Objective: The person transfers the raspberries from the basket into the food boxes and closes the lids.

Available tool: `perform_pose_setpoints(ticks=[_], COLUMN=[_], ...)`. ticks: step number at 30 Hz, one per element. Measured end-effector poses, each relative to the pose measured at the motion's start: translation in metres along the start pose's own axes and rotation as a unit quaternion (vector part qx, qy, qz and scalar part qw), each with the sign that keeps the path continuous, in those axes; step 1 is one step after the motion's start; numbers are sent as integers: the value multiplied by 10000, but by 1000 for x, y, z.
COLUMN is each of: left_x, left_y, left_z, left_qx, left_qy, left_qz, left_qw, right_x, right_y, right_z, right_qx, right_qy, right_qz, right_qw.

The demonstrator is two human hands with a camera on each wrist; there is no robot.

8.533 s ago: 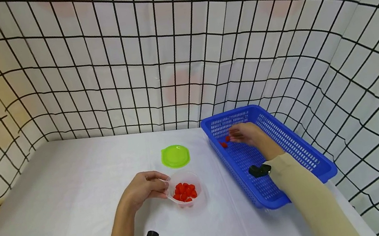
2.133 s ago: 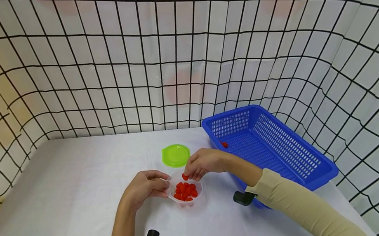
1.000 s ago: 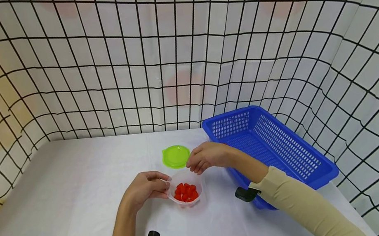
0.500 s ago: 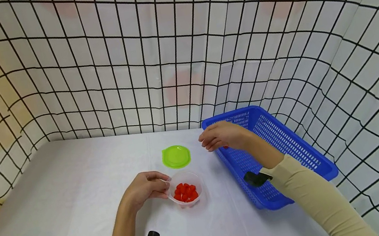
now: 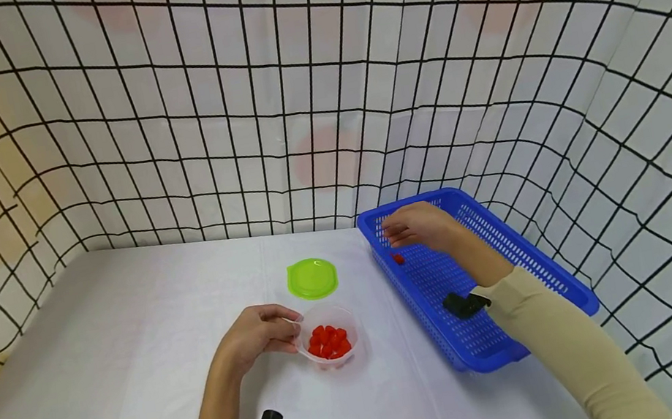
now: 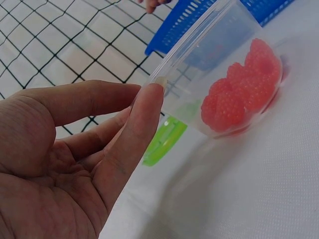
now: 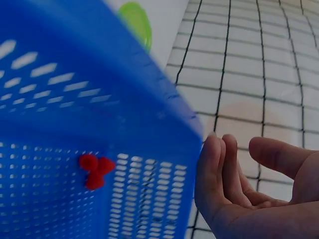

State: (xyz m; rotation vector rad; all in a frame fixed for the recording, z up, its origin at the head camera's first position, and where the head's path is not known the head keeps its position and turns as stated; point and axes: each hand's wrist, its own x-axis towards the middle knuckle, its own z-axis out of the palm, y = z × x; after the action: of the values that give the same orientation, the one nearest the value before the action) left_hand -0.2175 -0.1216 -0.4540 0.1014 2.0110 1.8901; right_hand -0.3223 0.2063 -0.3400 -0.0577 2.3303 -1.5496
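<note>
My left hand [image 5: 257,335] pinches the rim of a clear round plastic container [image 5: 352,322] between thumb and fingers. Inside it lies a heap of red raspberries [image 6: 241,92], which also shows in the head view. The container stands on the white cloth. Over the far end of the blue slotted basket [image 5: 418,310] hovers my right hand [image 5: 424,226], fingers loosely bent and holding nothing. The right wrist view has its thumb apart from the fingers, beside the basket's wall. A few more raspberries [image 7: 95,172] sit together in a basket corner.
A bright green lid [image 5: 312,278] lies flat on the white-covered table [image 5: 149,330], behind the container. Black wire grid [image 5: 229,131] with white sheeting behind it rises at the back and both sides. The basket's far end is close to the back grid.
My right hand held a raspberry over the container and let it go there. It has since moved right, back over the basket. My left hand has kept its pinch on the container.
</note>
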Motion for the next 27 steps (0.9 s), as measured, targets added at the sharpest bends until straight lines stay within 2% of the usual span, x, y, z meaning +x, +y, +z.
perform_pose_setpoints(ticks=[10, 15, 27], left_x=[1, 1, -1], left_y=[0, -1, 1], left_z=[-1, -1, -3], left_qx=[-76, -60, -65], left_qy=[-36, -41, -117], left_qz=[5, 25, 93], left_qw=[10000, 10000, 9999], right_x=[24, 34, 50], right_y=[31, 47, 77], right_z=[-15, -18, -20], right_qx=[401, 451, 233], right_qy=[485, 591, 804], right_qz=[592, 745, 1225], right_qw=[9963, 9944, 9889])
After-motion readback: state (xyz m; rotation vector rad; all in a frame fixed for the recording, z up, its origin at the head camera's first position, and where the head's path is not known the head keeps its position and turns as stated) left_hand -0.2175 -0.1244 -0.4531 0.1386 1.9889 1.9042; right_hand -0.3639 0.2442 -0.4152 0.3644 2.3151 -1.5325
